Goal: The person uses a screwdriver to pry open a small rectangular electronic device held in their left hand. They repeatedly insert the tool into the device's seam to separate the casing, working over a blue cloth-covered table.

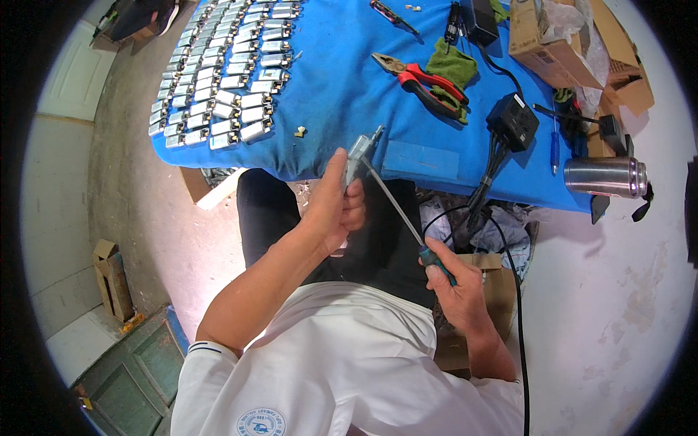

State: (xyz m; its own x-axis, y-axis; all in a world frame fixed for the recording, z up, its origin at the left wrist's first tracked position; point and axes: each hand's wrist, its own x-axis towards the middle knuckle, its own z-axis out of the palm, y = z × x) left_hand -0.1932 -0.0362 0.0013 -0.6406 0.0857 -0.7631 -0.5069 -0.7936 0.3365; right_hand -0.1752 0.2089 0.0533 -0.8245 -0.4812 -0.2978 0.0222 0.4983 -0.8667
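In my left hand (pixel 334 207) is a small silver metal-cased part (pixel 359 148) with a thin pin sticking up from its far end. My fingers wrap round its lower body and the thumb presses on its side. My right hand (pixel 459 289) grips the dark green handle of a screwdriver (pixel 398 208). Its long steel shaft slants up to the left, and the tip meets the part's right side. Whether the tip sits on a screw is too small to tell. Both hands are over my lap, just before the table edge.
Rows of similar silver parts (pixel 218 80) lie at the left of the blue-covered table (pixel 327 73). Red-handled pliers (pixel 429 83), a green cloth (pixel 452 64), a black power socket block (pixel 513 120) and a steel flask (pixel 605 177) lie to the right. A black cable (pixel 520 320) hangs beside my right arm.
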